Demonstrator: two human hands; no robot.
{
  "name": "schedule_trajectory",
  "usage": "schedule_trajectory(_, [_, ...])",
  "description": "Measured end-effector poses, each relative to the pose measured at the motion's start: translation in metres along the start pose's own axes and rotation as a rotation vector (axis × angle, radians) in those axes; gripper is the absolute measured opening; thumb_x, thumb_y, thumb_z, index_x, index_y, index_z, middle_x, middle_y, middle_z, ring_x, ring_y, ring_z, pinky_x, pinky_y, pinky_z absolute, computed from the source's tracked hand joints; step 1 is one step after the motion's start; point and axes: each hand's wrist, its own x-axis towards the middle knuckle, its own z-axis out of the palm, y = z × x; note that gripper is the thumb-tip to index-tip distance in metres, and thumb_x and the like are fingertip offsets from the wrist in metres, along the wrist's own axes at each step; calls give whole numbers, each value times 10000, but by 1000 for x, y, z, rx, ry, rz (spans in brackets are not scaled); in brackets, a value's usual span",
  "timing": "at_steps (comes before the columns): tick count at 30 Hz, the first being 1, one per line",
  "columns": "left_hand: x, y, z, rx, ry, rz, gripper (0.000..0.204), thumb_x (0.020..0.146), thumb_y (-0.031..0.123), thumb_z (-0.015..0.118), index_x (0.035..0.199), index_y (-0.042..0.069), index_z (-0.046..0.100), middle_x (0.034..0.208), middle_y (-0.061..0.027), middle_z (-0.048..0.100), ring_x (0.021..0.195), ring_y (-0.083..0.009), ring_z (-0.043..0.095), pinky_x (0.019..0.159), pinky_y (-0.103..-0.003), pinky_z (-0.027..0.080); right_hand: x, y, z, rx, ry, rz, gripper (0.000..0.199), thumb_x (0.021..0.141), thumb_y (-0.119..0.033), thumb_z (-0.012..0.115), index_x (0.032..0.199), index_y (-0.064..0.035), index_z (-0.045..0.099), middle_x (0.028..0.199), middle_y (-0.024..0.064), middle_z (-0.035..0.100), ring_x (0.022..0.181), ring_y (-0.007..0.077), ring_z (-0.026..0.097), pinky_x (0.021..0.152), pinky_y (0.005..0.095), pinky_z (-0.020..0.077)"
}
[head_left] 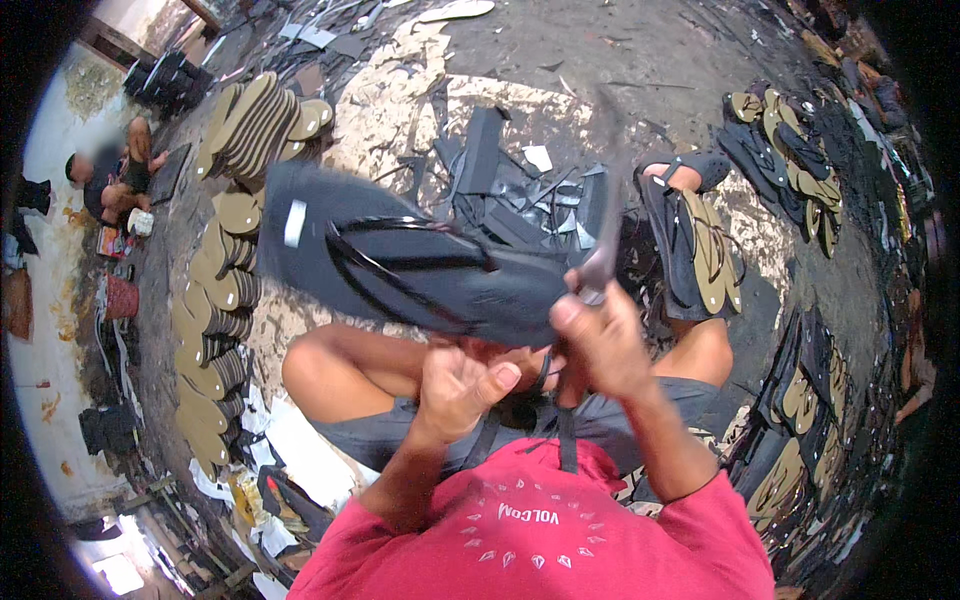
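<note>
A black flip-flop [400, 285] is held up in front of me, its shiny black strap on the upper side and a small white label near the wide, squared left end. At its lower edge, my left hand [460, 388] is closed on it, thumb pointing right; part of the grip is hidden. My right hand [608, 340], by the narrower right end, is closed round a knife-like tool [603, 245] whose long blade points up and is blurred by motion. A loop of dark strap shows under the sole, between the hands.
Stacks of tan-topped soles [215, 330] line my left. Black offcuts [495, 195] lie heaped ahead. Finished-looking flip-flops [708, 250] lie beside my right knee, with more pairs [795, 170] farther right. Another person [115, 180] sits at the far left.
</note>
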Motion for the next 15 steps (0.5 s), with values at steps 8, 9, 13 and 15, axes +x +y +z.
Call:
schedule_trajectory(8, [31,-17,-5,-341,692,122,507,973,438,727,1126,-43,679,1088,-108,717,915,-169,709,783,-355,596,-28,82,1,-687,-52,-373,413,889,-199,796,1199,-6,602,1023,195,690,924,384,711,783,441,575])
schedule_trajectory(9, [30,-15,-9,-417,731,146,548,1003,424,690,1298,-31,614,1288,-89,663,1127,-162,652,952,-350,548,-30,91,-4,-776,-88,-437,397,869,-152,788,1189,-12,601,993,185,676,886,373,704,758,435,568])
schedule_trajectory(13, [8,-14,-14,-437,821,92,605,1027,369,666,1435,-41,487,1440,-114,578,1296,-172,565,1094,-362,472,-33,116,-17,-1020,-130,-517,426,782,-23,754,1176,-38,592,956,176,641,840,391,675,709,450,550])
schedule_trajectory(15, [-1,-20,-14,-382,844,92,568,1040,364,642,1433,-17,488,1415,-102,590,1273,-180,579,1080,-369,480,-30,118,-17,-1045,-139,-483,447,762,-3,741,1178,-54,583,969,184,634,861,416,665,711,469,546])
